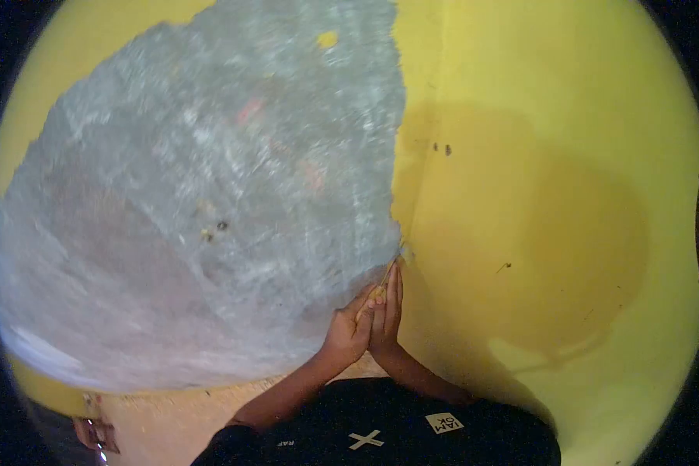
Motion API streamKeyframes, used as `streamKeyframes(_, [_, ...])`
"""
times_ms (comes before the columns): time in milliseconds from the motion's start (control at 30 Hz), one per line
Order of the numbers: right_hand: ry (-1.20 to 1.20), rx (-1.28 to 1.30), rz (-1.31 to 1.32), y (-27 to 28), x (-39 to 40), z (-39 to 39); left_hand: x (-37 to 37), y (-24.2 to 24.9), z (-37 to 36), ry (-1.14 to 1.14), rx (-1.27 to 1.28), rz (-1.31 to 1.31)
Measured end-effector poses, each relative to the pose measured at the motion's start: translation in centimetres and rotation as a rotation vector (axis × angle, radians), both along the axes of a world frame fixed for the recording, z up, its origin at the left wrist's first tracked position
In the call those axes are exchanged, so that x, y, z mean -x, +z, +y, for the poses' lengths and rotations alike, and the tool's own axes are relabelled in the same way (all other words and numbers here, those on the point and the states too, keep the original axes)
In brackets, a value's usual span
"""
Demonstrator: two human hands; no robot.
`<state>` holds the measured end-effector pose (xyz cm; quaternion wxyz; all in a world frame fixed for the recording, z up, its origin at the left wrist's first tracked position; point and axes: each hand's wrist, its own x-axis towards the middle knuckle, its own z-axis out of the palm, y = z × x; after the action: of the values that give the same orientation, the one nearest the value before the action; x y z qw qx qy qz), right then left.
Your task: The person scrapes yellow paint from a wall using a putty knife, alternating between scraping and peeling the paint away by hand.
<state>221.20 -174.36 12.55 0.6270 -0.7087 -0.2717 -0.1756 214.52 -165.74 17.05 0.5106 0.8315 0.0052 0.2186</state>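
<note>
Before me is a large surface, grey and scuffed (171, 163) on the left and smooth yellow (481, 210) on the right, with a ragged edge between them. My left hand (349, 330) and my right hand (386, 318) are pressed close together at this edge, low in the view. Both are closed around a thin tool (377, 294) with a yellowish handle. Its narrow tip points up and right, touching or very near the lower end of the ragged edge. The fingers hide most of the handle.
Small dark specks and fixtures (447, 149) dot the surface. A rounded shadow falls on the yellow part at the right. At the lower left are a pale, speckled floor (163, 423) and a brown object (97, 435).
</note>
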Motion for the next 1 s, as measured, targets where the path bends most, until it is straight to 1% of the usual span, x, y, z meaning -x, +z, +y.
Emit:
streamKeyframes(33, [-0.023, -0.021, 0.001, 0.2, -0.4, 0.0, -0.5, 0.0, 0.1, -0.003, 0.064, 0.035])
streamKeyframes(67, [-0.033, 0.034, 0.029, 0.5, -0.5, -0.2, -0.8, 0.0, 0.0, -0.003, 0.134, 0.072])
streamKeyframes(100, [-0.041, 0.088, 0.058, 0.8, -0.8, -0.3, -0.8, -0.1, -0.1, -0.020, 0.119, 0.075])
streamKeyframes(167, [-0.050, 0.077, 0.042, 0.7, -0.9, -0.2, -0.9, 0.1, 0.1, 0.009, 0.114, 0.032])
streamKeyframes(233, [-0.052, 0.076, 0.035, 0.5, -0.8, -0.1, -1.0, 0.4, 0.4, -0.012, 0.106, 0.035])
streamKeyframes(300, [0.009, -0.008, 0.069, 0.8, -0.7, -0.3, -0.6, 1.0, 0.4, -0.022, 0.110, 0.035])
streamKeyframes(333, [0.008, -0.013, 0.072, 0.9, -0.7, -0.5, 0.0, 1.5, 0.5, -0.034, 0.135, 0.089])
streamKeyframes(367, [0.073, -0.018, 0.021, 1.3, -0.6, -0.8, 0.8, 2.1, 0.4, -0.046, 0.160, 0.146])
streamKeyframes(400, [0.137, -0.024, -0.033, 1.7, -0.6, -1.1, 1.6, 2.6, 0.2, -0.048, 0.156, 0.149])
streamKeyframes(433, [0.131, -0.029, -0.030, 2.4, -0.6, -1.3, 2.5, 3.0, 0.1, -0.003, 0.107, 0.107])
streamKeyframes(467, [0.201, 0.031, -0.087, 3.2, -0.7, -1.6, 3.1, 3.4, 0.0, 0.041, 0.058, 0.066])
streamKeyframes(500, [0.271, 0.091, -0.142, 4.0, -0.8, -1.9, 3.5, 3.7, 0.1, 0.036, 0.052, 0.072])
streamKeyframes(533, [0.313, 0.109, -0.136, 4.8, -1.0, -1.9, 3.8, 3.9, 0.4, 0.055, 0.075, 0.064])
streamKeyframes(567, [0.309, 0.105, -0.136, 5.9, -1.3, -1.9, 4.1, 4.4, 0.6, 0.075, 0.097, 0.053])
streamKeyframes(600, [0.308, 0.147, -0.163, 7.1, -1.5, -2.1, 4.3, 6.2, 0.4, 0.049, 0.195, 0.106])
streamKeyframes(633, [0.311, 0.190, -0.189, 8.0, -1.7, -2.3, 3.7, 6.8, 0.3, 0.047, 0.197, 0.108])
streamKeyframes(700, [0.287, 0.218, -0.169, 9.3, -1.8, -2.6, 2.7, 7.6, 0.0, 0.048, 0.296, 0.019])
streamKeyframes(800, [0.255, 0.224, -0.158, 9.9, -1.7, -2.8, 2.6, 8.3, -0.1, -0.003, 0.359, 0.007])
streamKeyframes(900, [0.238, 0.198, -0.164, 9.9, -1.3, -3.0, 2.4, 8.9, -0.3, -0.009, 0.331, 0.026])
streamKeyframes(967, [0.238, 0.199, -0.186, 9.8, -1.5, -2.8, 1.2, 8.4, -0.1, -0.023, 0.332, 0.021])
streamKeyframes(1000, [0.141, 0.227, -0.156, 9.3, -1.8, -2.5, 0.6, 8.2, 0.0, -0.040, 0.330, 0.031])
